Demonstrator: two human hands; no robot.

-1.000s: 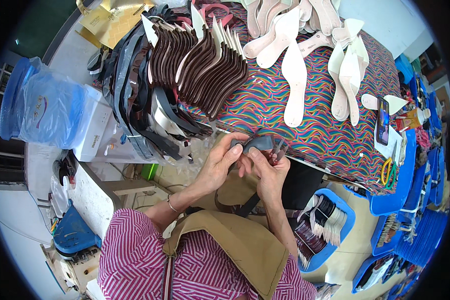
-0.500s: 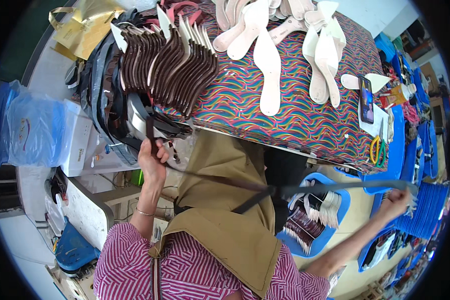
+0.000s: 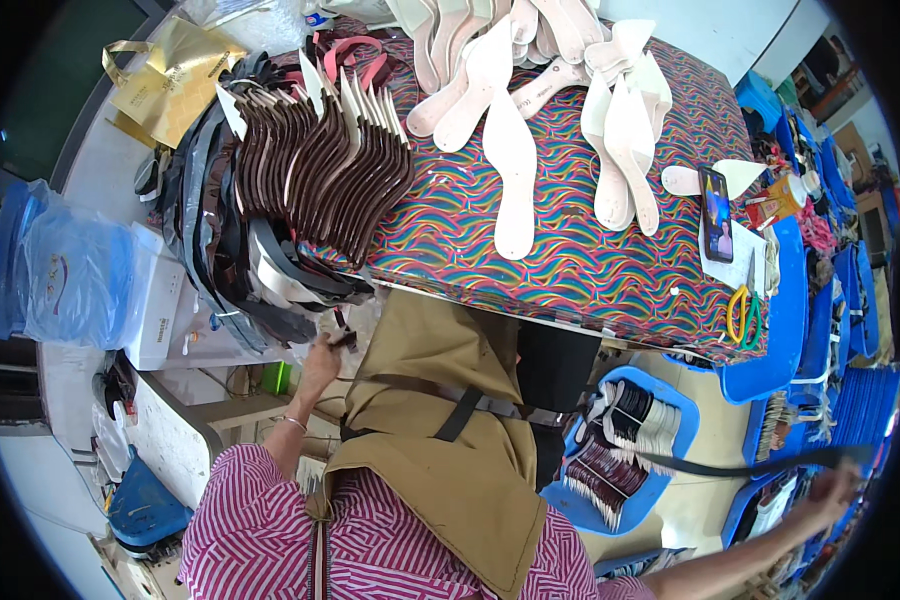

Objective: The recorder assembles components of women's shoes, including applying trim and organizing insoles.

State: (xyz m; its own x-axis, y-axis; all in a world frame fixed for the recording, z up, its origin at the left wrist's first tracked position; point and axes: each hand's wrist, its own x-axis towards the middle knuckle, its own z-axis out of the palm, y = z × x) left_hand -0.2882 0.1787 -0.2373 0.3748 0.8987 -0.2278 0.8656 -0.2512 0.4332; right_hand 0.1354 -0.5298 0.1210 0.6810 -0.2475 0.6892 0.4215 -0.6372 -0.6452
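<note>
A long, narrow dark strip (image 3: 740, 468) stretches from left to right across my lap. My right hand (image 3: 832, 492), blurred and far out to the right, is closed on one end. My left hand (image 3: 320, 362), just below the table's front left corner, is closed on the other end, with a small dark piece showing at its fingers. A short dark strip (image 3: 460, 413) crosses the long one over my tan apron (image 3: 420, 330). Above my left hand, a bundle of dark and grey strips (image 3: 205, 210) hangs over the table corner beside a row of brown-covered insole-shaped pieces (image 3: 320, 180).
White insole-shaped pieces (image 3: 513, 180) lie on the patterned tabletop (image 3: 440, 225). At its right are a phone (image 3: 716, 215) and scissors (image 3: 745, 318). A blue basket (image 3: 685, 415) with covered pieces stands right of my knees. A blue bag-covered container (image 3: 75, 265) is at far left.
My right hand has moved outward to the right and lower, drawing the strip along. My left hand has dropped away from the hanging bundle. The view has shifted slightly.
</note>
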